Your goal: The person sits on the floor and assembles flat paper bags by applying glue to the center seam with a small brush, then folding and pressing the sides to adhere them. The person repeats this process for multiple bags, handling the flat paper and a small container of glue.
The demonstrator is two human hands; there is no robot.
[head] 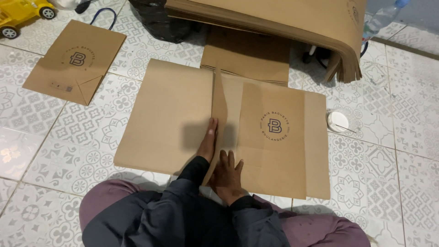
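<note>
I see left hand (208, 142) fingers pressed together on raised fold | right hand (227, 176) fingers spread flat on brown paper sheet (173, 114) | fold hides left palm | paper stack (292, 23) cut off

The light was soft and even, coming from above me. My left hand (208, 142) cast a faint gray shadow on the brown paper sheet (183, 119). The floor tiles (402, 137) showed mild glare. The edges looked slightly bent, and everything was a little soft.
</note>
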